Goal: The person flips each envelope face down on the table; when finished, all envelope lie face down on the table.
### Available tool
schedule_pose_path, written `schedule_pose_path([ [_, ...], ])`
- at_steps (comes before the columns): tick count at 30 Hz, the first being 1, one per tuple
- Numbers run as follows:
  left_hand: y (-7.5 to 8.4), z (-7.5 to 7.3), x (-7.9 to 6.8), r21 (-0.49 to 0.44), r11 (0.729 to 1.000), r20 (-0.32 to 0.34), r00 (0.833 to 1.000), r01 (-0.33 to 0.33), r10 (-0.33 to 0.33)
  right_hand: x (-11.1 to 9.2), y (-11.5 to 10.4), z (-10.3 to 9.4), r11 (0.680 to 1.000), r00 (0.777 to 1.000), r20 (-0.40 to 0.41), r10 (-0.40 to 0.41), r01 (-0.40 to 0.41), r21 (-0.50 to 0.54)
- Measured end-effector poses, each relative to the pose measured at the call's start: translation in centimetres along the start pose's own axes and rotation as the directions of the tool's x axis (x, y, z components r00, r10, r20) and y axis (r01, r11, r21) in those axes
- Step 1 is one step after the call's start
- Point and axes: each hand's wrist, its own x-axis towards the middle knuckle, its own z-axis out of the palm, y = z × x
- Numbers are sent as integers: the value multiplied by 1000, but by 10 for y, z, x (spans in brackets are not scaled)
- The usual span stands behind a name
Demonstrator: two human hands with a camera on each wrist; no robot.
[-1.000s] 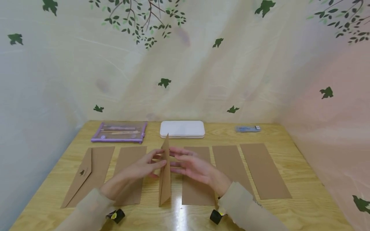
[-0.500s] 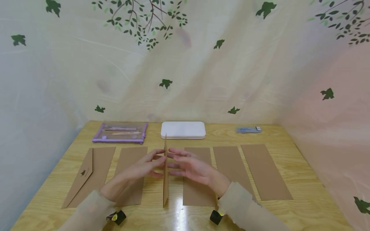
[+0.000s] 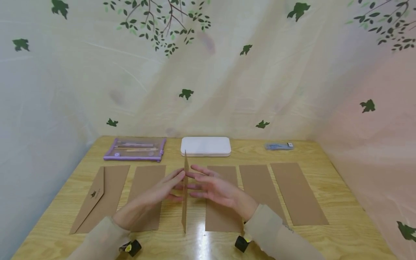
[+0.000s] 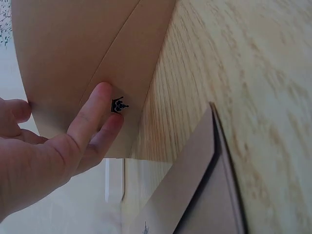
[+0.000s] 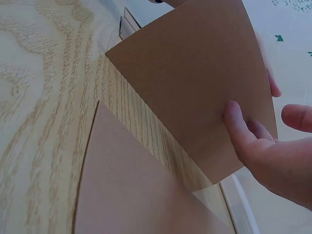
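A brown paper envelope (image 3: 185,202) is upright on its long edge between my hands, seen almost edge-on in the head view. Its flap side, with a small dark crown print (image 4: 118,105), faces my left hand (image 3: 157,189). In the left wrist view, extended fingers (image 4: 90,114) lie on that side near the print. Straight fingers of my right hand (image 3: 224,187) touch the plain side (image 5: 195,83), with the thumb (image 5: 297,118) apart from the paper. The envelope hides part of the left hand in the right wrist view.
Brown envelopes lie in a row: one flap-up (image 3: 112,195) at far left, another (image 3: 146,202) beside it, and several plain-side up (image 3: 299,193) on the right. Behind them are a purple-edged clear pencil pouch (image 3: 134,159), a white case (image 3: 205,145) and a small blue packet (image 3: 278,146).
The envelope has turned from showing its flap side at a slant to nearly edge-on. The left thumb has shifted up to near its top edge; the right hand has barely moved.
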Motion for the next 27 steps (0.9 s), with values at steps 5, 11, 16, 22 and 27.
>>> schedule_pose_path([
  [5,0,2,-1,8,1000,-19,1000,-2,2,4,3,-1,1000,1000,-13,-5,5,-18],
  [11,-1,2,-3,26,999,-30,999,-31,32,8,8,-3,1000,1000,-31,2,-3,-27],
  [16,-5,-1,-7,45,999,-58,998,-31,34,10,10,-5,999,999,-52,11,-12,-33],
  [22,-11,-5,-13,-6,1000,-90,996,-25,25,11,13,-7,999,999,-47,23,-25,-47],
  [27,-16,-9,-17,-68,997,-94,995,-30,23,12,16,-6,995,998,-45,46,-50,-85],
])
